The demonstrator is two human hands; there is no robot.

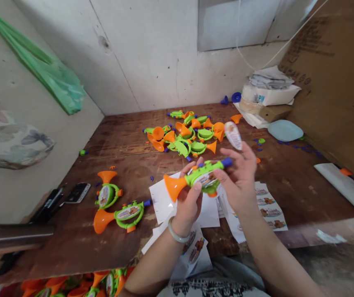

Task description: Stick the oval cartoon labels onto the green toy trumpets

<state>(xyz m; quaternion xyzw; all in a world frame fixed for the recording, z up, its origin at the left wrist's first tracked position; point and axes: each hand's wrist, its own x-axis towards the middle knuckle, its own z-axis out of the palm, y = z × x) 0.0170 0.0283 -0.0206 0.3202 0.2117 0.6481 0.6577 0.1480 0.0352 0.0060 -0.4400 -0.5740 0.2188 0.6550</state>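
Note:
In the head view, a green toy trumpet (pixel 204 178) with an orange bell and a blue mouthpiece is held tilted above the table. My left hand (pixel 191 202) is closed round its bell end, the thumb on the body. My right hand (pixel 240 181) grips near the mouthpiece, its thumb pressing by the printed label on the side. An oval printed sticker (pixel 233 135) clings to a raised finger of this hand. Beneath lie white paper sheets (pixel 161 198) and a sticker sheet (pixel 270 208). Two labelled toy trumpets (pixel 129 213) rest at the left.
A pile of toy trumpets (pixel 181 140) covers the table's back middle. More trumpets (pixel 93 284) sit below the front edge. To the right are a light-blue dish (pixel 285 130), stacked papers (pixel 271 88) and a large cardboard box (pixel 334 82). A phone-like black object (pixel 78 192) lies left.

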